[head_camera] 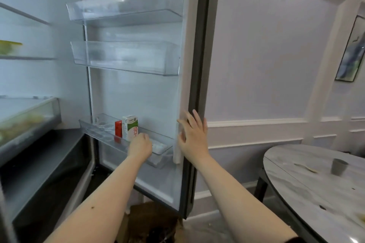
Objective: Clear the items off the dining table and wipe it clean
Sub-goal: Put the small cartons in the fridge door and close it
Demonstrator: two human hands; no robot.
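Note:
A white and green milk carton [130,126] stands upright in the lowest bin [102,134] of the open fridge door, with a small red carton [118,128] just left of it. My left hand [140,146] reaches into that bin, fingers curled around the milk carton's lower right corner. My right hand [192,138] rests with straight, spread fingers on the door's edge [194,77]. At the far right is the round marbled dining table [296,189], with a grey cup [338,166] and a yellowish scrap [308,168] on it.
The two upper door bins [126,59] hold nothing I can see. Fridge shelves with blurred green and yellow food [11,47] are at the left. A framed picture [350,53] hangs on the panelled wall behind the table. Small crumbs [322,207] dot the table.

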